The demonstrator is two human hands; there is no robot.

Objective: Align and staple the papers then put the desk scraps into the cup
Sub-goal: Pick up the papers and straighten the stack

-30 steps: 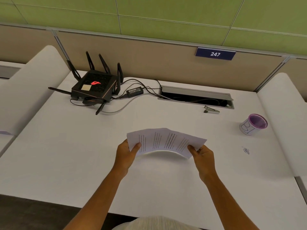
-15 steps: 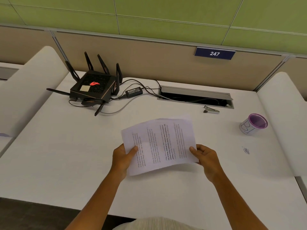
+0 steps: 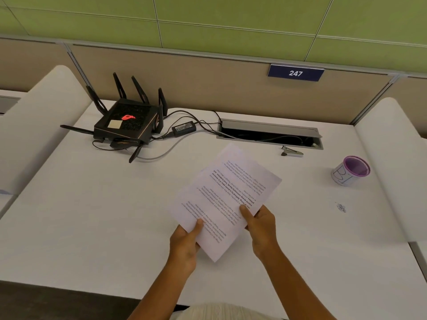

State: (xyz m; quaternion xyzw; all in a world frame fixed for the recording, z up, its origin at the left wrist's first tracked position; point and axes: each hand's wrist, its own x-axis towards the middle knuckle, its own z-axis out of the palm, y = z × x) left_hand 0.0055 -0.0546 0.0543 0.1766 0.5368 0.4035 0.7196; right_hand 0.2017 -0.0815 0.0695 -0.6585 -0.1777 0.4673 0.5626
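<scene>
head view: both hands' fingers (image 3: 199, 224) pinch papers (image 3: 225, 197) above white desk (image 3: 92, 215) by green partition (image 3: 208, 15).

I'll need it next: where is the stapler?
The stapler lies on the desk's far right, just in front of the cable tray, left of the purple-rimmed cup.

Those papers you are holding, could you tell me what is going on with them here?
A person holds the papers above the white desk, left hand and right hand each in a grip on the near edge. They are not stapled yet: the stapler lies untouched by the cable slot. The purple-rimmed cup and a small scrap wait to the right.
</scene>
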